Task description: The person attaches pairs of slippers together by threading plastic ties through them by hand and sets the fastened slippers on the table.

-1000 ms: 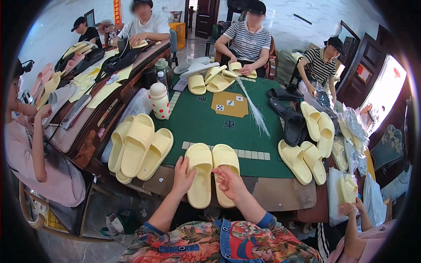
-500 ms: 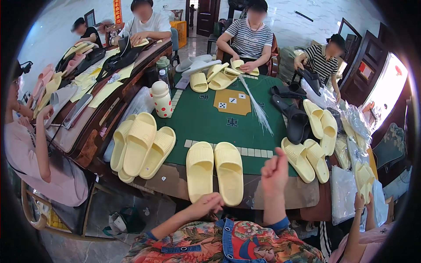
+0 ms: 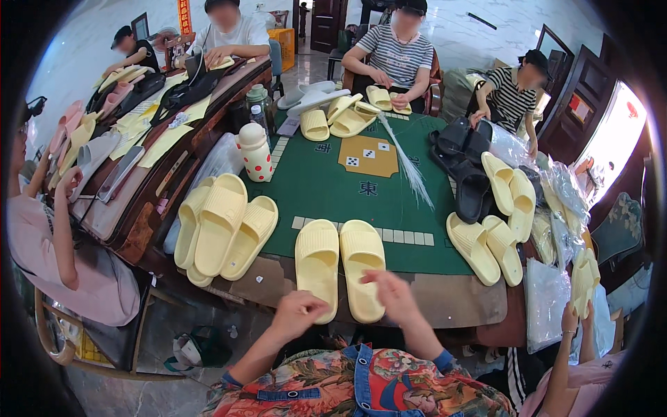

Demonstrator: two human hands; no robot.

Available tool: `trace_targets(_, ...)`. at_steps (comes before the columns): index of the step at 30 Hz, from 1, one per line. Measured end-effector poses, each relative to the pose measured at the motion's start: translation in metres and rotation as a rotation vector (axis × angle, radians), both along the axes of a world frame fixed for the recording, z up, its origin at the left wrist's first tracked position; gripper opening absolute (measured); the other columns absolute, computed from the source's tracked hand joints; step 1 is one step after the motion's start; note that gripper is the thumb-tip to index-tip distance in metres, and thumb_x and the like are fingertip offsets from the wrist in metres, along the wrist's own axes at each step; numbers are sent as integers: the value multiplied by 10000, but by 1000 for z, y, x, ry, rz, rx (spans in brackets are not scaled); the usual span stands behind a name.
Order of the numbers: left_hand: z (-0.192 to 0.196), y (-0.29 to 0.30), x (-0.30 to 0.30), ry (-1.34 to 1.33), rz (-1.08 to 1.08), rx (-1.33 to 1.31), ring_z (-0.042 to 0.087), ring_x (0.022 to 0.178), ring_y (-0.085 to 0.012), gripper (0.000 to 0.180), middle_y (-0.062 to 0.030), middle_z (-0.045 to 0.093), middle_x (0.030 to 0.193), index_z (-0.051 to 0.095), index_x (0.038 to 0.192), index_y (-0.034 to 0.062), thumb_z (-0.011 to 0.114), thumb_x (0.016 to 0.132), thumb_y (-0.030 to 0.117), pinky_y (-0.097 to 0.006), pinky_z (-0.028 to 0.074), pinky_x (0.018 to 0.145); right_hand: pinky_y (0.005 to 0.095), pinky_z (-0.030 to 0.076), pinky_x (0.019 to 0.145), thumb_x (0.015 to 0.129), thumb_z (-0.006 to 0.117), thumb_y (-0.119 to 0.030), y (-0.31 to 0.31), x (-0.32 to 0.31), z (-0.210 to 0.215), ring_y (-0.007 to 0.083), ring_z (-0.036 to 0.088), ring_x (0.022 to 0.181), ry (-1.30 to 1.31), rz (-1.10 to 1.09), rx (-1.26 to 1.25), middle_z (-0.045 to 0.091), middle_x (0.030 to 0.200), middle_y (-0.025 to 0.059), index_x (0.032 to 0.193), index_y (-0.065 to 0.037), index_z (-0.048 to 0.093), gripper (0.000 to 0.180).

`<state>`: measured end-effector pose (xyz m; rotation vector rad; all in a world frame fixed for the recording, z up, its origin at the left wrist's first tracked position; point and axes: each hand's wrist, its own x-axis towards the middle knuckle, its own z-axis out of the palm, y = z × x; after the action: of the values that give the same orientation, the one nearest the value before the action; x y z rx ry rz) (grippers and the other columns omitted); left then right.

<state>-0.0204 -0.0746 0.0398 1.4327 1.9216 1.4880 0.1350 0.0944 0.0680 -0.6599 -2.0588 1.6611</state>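
Two pale yellow slippers lie side by side at the near table edge, toes pointing away from me: a left slipper (image 3: 317, 254) and a right slipper (image 3: 362, 249). My left hand (image 3: 299, 314) is at the heel of the left slipper, thumb and fingers drawn together. Over the heel half of the right slipper is my right hand (image 3: 394, 297), slightly blurred, its fingers curled and pinched toward the left. Anything between the fingertips of either hand is too small to make out.
Yellow slippers are stacked at the left (image 3: 221, 226); another pair (image 3: 474, 249) lies right. Beyond are black slippers (image 3: 472, 187), a dotted bottle (image 3: 254, 153) and a white bristle bundle (image 3: 410, 170). Clear bags (image 3: 547, 302) crowd the right edge. Several people work around with slippers.
My right hand has come down and left from its raised position to the right slipper. My left hand has shifted left, to the left slipper's heel. Across the table, the co-worker's slippers now lie down.
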Motion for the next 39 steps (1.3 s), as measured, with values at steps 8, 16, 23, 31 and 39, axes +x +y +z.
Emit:
trace_targets(8, 11, 23, -5, 171, 4, 34, 531, 597, -202, 113, -44, 558, 624, 621, 713, 69, 664, 691, 170, -303, 372, 639, 215, 395, 564, 944, 320, -228, -31, -14, -21, 85, 479, 578, -145, 406, -216, 563, 654, 38, 928, -27, 511, 277)
trace_targets(16, 9, 22, -14, 57, 75, -65, 524, 607, -173, 104, -56, 581, 677, 606, 733, 42, 650, 726, 136, -286, 399, 588, 192, 344, 489, 942, 310, -227, -34, -3, -24, 60, 410, 512, -249, 452, -288, 576, 644, 31, 946, -43, 468, 242)
trace_targets(23, 2, 40, -71, -37, 375, 98, 536, 650, -173, 112, -99, 549, 700, 555, 799, 6, 531, 822, 113, -279, 427, 591, 221, 195, 318, 898, 388, -243, -30, -9, -32, 70, 281, 340, -130, 123, -1099, 534, 588, 52, 930, -62, 481, 205)
trace_targets(31, -13, 110, -126, 167, 156, 33, 560, 796, -325, 183, -160, 589, 818, 564, 874, -7, 456, 841, 136, -379, 443, 676, 199, 185, 337, 873, 434, -184, -32, -48, -25, 56, 276, 395, -143, 44, -1276, 517, 608, 21, 974, -65, 465, 160)
trace_targets(39, -56, 143, -146, 328, 150, -371, 560, 871, -336, 245, -141, 598, 905, 576, 869, 74, 419, 841, 259, -460, 430, 766, 206, 215, 364, 894, 384, -183, -46, -117, -49, 77, 291, 433, -82, -59, -1258, 474, 649, 31, 995, -66, 447, 166)
